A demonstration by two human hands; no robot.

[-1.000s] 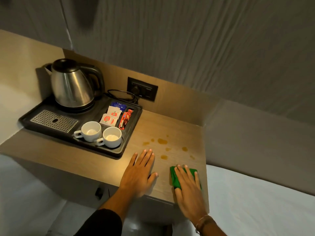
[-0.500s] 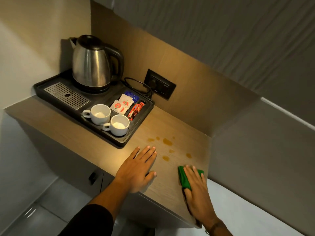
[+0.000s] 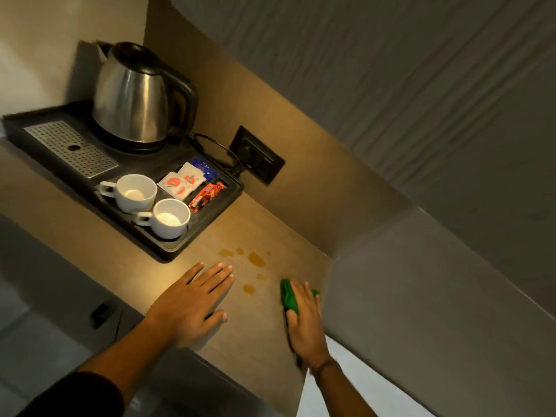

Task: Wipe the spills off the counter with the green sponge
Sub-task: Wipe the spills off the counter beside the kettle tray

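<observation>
Several amber spills [image 3: 256,259] dot the wooden counter [image 3: 258,332] just right of the black tray. My right hand [image 3: 305,322] presses flat on the green sponge [image 3: 289,297] at the counter's right side, a short way right of the nearest drops; most of the sponge is hidden under my fingers. My left hand [image 3: 192,302] lies flat and spread on the counter, its fingertips just left of the spills, holding nothing.
A black tray [image 3: 168,251] at the left carries a steel kettle [image 3: 132,97], two white cups [image 3: 137,192], sachets [image 3: 183,182] and a metal drip grate [image 3: 70,149]. A wall socket [image 3: 257,159] with a cord sits on the back panel. The counter ends at a grey wall on the right.
The view has swung and tilted. My right hand has slid the sponge forward along the counter's right side, over the rightmost drop. My left hand stays flat in place.
</observation>
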